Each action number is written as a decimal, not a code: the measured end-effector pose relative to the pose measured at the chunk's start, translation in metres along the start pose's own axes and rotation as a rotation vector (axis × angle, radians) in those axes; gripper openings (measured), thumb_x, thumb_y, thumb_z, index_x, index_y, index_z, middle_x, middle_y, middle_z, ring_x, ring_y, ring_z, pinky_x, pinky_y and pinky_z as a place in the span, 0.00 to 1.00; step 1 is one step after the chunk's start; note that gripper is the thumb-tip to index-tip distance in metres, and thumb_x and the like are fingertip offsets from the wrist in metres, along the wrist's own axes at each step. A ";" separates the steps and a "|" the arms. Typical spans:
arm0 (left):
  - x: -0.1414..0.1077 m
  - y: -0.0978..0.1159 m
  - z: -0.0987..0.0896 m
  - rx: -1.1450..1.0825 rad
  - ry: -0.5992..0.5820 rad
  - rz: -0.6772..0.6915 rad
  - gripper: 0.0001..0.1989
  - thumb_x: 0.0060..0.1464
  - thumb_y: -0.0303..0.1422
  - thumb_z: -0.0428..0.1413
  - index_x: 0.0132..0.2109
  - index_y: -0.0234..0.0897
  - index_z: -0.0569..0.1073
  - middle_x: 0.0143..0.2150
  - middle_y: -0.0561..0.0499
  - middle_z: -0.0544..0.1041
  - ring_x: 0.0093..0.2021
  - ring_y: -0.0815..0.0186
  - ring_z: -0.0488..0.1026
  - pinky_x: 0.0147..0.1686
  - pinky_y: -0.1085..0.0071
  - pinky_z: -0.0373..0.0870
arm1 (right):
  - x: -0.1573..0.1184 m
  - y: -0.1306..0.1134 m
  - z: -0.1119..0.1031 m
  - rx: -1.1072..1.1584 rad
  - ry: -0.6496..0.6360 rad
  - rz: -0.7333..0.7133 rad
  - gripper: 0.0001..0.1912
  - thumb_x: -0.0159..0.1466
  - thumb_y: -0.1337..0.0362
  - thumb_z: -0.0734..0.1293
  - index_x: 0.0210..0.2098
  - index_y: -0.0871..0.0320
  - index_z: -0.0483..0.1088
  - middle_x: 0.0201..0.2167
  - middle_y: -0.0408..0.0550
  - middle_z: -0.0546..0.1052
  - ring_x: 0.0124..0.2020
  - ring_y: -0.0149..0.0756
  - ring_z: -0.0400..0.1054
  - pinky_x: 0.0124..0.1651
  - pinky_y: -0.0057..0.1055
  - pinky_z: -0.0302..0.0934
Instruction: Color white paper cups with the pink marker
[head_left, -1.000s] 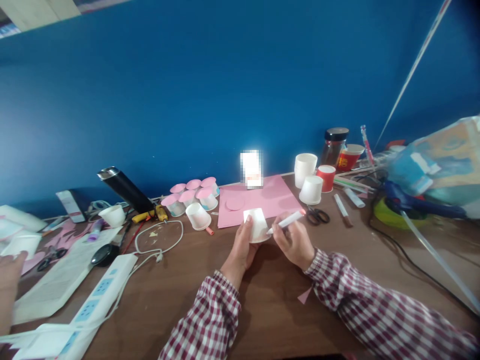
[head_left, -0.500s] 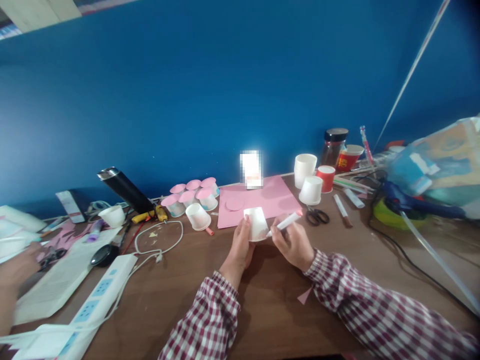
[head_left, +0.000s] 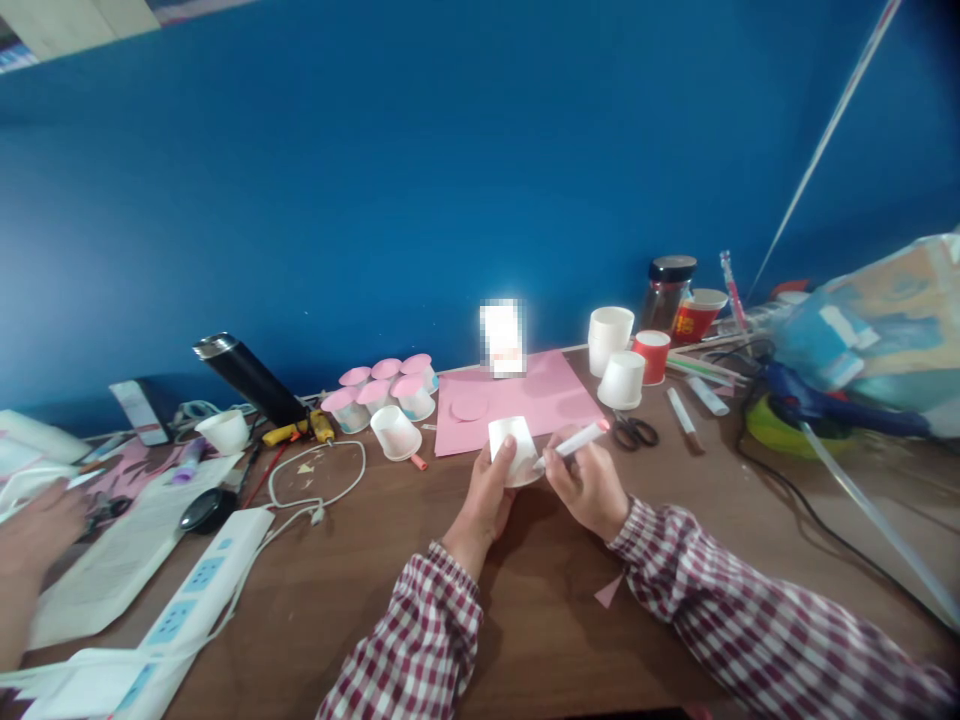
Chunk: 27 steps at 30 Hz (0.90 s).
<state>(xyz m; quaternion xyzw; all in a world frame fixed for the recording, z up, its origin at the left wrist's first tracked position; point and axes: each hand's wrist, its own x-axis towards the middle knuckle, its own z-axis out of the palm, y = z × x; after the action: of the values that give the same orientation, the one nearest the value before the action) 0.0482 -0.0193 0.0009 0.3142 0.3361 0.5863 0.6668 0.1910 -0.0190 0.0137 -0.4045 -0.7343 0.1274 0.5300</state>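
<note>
My left hand (head_left: 491, 490) is closed around a white paper cup (head_left: 525, 455), thumb across its side, and the cup is upside down and tilted. In my right hand (head_left: 589, 490) is a white marker (head_left: 574, 443) with a pinkish-red end pointing up to the right. Its tip meets the cup's side near the rim; any mark there is too small to make out. Behind the cup lies pink paper (head_left: 555, 385) with a pink paper disc (head_left: 469, 408) on it. A red marker cap (head_left: 419, 462) rests beside another white cup (head_left: 396, 432).
Several cups with pink tops (head_left: 386, 385) stand left of the paper. On the right are stacked white cups (head_left: 610, 340), a red cup (head_left: 651, 358), scissors (head_left: 634, 430) and a glue gun (head_left: 832, 405). At left lie a power strip (head_left: 191, 610) and another person's hand (head_left: 41, 530).
My left thumb has shifted right and further over the cup's side, and the cup has turned slightly. The other person's hand at the left has moved a little.
</note>
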 end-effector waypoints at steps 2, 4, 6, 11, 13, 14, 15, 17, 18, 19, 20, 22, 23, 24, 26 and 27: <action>0.001 0.000 -0.001 -0.008 0.011 -0.004 0.20 0.51 0.43 0.61 0.43 0.31 0.72 0.36 0.45 0.77 0.35 0.65 0.73 0.38 0.68 0.70 | 0.001 0.000 0.000 -0.007 -0.022 0.007 0.05 0.64 0.65 0.59 0.32 0.57 0.62 0.23 0.44 0.72 0.22 0.32 0.67 0.28 0.26 0.61; 0.002 0.000 -0.002 -0.015 0.035 -0.007 0.20 0.51 0.44 0.61 0.42 0.31 0.73 0.36 0.45 0.77 0.34 0.65 0.73 0.38 0.68 0.70 | 0.002 0.000 0.000 -0.013 -0.069 0.019 0.05 0.64 0.65 0.59 0.31 0.57 0.62 0.22 0.44 0.71 0.21 0.32 0.66 0.27 0.26 0.60; 0.002 0.001 -0.003 -0.021 0.045 -0.007 0.20 0.51 0.44 0.60 0.42 0.31 0.73 0.35 0.46 0.77 0.34 0.65 0.73 0.38 0.68 0.69 | 0.002 -0.001 0.000 -0.013 -0.113 0.035 0.06 0.64 0.65 0.59 0.30 0.56 0.62 0.21 0.43 0.71 0.21 0.32 0.66 0.27 0.26 0.60; 0.002 0.002 -0.002 -0.006 0.042 0.030 0.18 0.50 0.42 0.61 0.41 0.32 0.74 0.34 0.48 0.76 0.33 0.66 0.72 0.36 0.70 0.68 | 0.002 -0.002 -0.001 -0.007 -0.110 0.043 0.06 0.64 0.65 0.59 0.30 0.56 0.62 0.21 0.43 0.71 0.21 0.32 0.66 0.27 0.27 0.60; 0.001 0.002 -0.002 0.001 0.042 0.055 0.17 0.51 0.42 0.61 0.42 0.33 0.73 0.33 0.49 0.76 0.32 0.67 0.72 0.36 0.70 0.67 | 0.001 -0.002 0.000 -0.011 -0.106 0.034 0.06 0.64 0.65 0.59 0.30 0.56 0.62 0.21 0.43 0.71 0.21 0.32 0.66 0.27 0.26 0.59; 0.001 0.002 -0.002 0.001 0.041 0.064 0.17 0.51 0.42 0.61 0.42 0.33 0.73 0.34 0.49 0.76 0.32 0.67 0.72 0.36 0.70 0.67 | 0.001 -0.002 0.000 -0.012 -0.100 0.029 0.06 0.64 0.65 0.59 0.30 0.56 0.62 0.21 0.43 0.71 0.21 0.32 0.65 0.27 0.26 0.59; 0.002 0.002 -0.002 -0.001 0.040 0.069 0.17 0.51 0.42 0.61 0.42 0.33 0.73 0.33 0.49 0.76 0.33 0.67 0.72 0.36 0.70 0.67 | 0.002 -0.002 0.000 -0.012 -0.094 0.023 0.06 0.64 0.65 0.59 0.31 0.56 0.62 0.21 0.43 0.71 0.21 0.32 0.65 0.27 0.26 0.60; 0.002 0.001 -0.002 -0.005 0.036 0.061 0.17 0.52 0.42 0.60 0.41 0.32 0.73 0.33 0.49 0.76 0.33 0.67 0.72 0.36 0.70 0.67 | 0.002 -0.002 -0.001 -0.015 -0.075 0.011 0.05 0.64 0.65 0.59 0.31 0.57 0.62 0.22 0.43 0.71 0.21 0.31 0.66 0.27 0.26 0.60; 0.001 0.001 -0.002 -0.006 0.030 0.050 0.17 0.52 0.43 0.60 0.40 0.32 0.73 0.33 0.48 0.76 0.33 0.66 0.72 0.36 0.69 0.67 | 0.002 -0.002 -0.001 -0.018 -0.062 0.007 0.05 0.64 0.65 0.59 0.32 0.57 0.62 0.22 0.44 0.71 0.21 0.32 0.66 0.28 0.26 0.60; 0.001 0.000 -0.002 -0.008 0.026 0.039 0.17 0.52 0.43 0.60 0.40 0.32 0.73 0.33 0.48 0.76 0.33 0.66 0.72 0.37 0.69 0.67 | 0.002 -0.002 -0.001 -0.021 -0.048 0.005 0.05 0.64 0.65 0.59 0.32 0.57 0.63 0.23 0.44 0.71 0.22 0.32 0.66 0.28 0.26 0.61; 0.001 0.000 -0.002 -0.010 0.022 0.031 0.17 0.52 0.43 0.60 0.40 0.31 0.73 0.33 0.47 0.76 0.33 0.66 0.72 0.37 0.69 0.67 | 0.002 -0.001 -0.001 -0.023 -0.034 0.005 0.04 0.64 0.65 0.59 0.32 0.57 0.63 0.23 0.45 0.72 0.22 0.32 0.67 0.29 0.27 0.61; 0.001 0.000 -0.002 -0.013 0.015 0.021 0.17 0.52 0.43 0.60 0.40 0.31 0.74 0.34 0.47 0.77 0.33 0.66 0.73 0.38 0.69 0.68 | 0.002 -0.001 -0.001 -0.016 -0.011 0.006 0.04 0.64 0.65 0.59 0.33 0.57 0.62 0.24 0.45 0.72 0.23 0.33 0.67 0.29 0.27 0.61; 0.001 -0.001 -0.002 -0.015 0.012 0.019 0.17 0.52 0.43 0.60 0.40 0.31 0.74 0.34 0.47 0.77 0.34 0.66 0.73 0.38 0.69 0.68 | 0.002 -0.001 -0.001 -0.010 -0.005 0.009 0.04 0.65 0.65 0.59 0.33 0.57 0.62 0.24 0.45 0.72 0.23 0.32 0.67 0.28 0.27 0.61; 0.001 -0.001 -0.002 -0.017 0.010 0.017 0.17 0.53 0.42 0.60 0.41 0.31 0.74 0.34 0.47 0.77 0.34 0.66 0.73 0.38 0.69 0.68 | 0.002 0.000 -0.001 -0.005 -0.004 0.011 0.04 0.65 0.65 0.59 0.33 0.57 0.62 0.24 0.45 0.72 0.22 0.32 0.67 0.28 0.27 0.61; 0.001 -0.001 -0.002 -0.026 0.010 0.016 0.17 0.52 0.43 0.60 0.41 0.31 0.74 0.34 0.48 0.77 0.33 0.66 0.73 0.38 0.69 0.68 | 0.002 0.000 -0.001 -0.001 -0.007 0.016 0.04 0.65 0.65 0.59 0.33 0.57 0.62 0.23 0.44 0.71 0.22 0.32 0.66 0.27 0.27 0.61; 0.001 -0.001 -0.002 -0.033 0.017 0.013 0.17 0.52 0.43 0.60 0.40 0.31 0.74 0.34 0.48 0.77 0.33 0.66 0.73 0.38 0.69 0.68 | 0.002 0.000 -0.002 0.000 -0.011 0.019 0.04 0.65 0.65 0.59 0.32 0.57 0.62 0.23 0.44 0.71 0.21 0.32 0.66 0.27 0.27 0.60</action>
<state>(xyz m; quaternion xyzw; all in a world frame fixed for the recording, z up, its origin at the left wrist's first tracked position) 0.0469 -0.0181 -0.0016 0.3004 0.3301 0.5986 0.6652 0.1921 -0.0177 0.0158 -0.4110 -0.7334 0.1348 0.5245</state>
